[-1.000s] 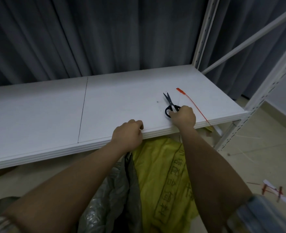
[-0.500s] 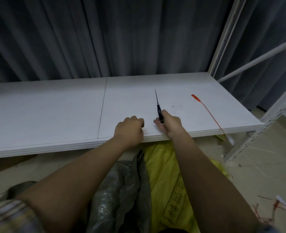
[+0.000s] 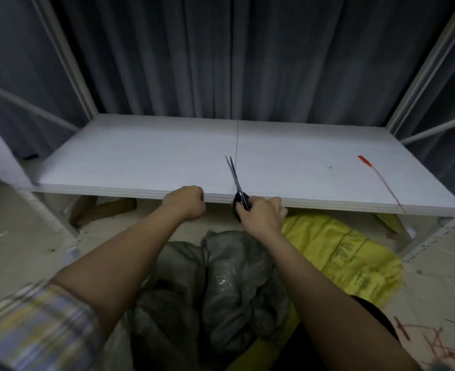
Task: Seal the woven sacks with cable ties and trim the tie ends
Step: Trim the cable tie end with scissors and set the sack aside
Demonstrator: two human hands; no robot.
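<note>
**Black-handled scissors gripped at shelf edge**

Black handles of scissors gripped in right hand, fingers curled round them, just at front edge of white shelf. Blades nearly closed, pointing up and away over the shelf board, close to the seam between its two panels. Left hand curled into a fist at the shelf edge, left of the scissors; whether anything sits inside it cannot be told. Red cable tie lying loose on the right part of the shelf, well apart from both hands, its tail running to the front edge. Grey sack bunched on the floor below, between the forearms. Yellow sack with printed characters just beside it on the right, partly under the shelf. Red offcuts scattered on the floor at lower right. Dark curtain hanging behind.
</note>
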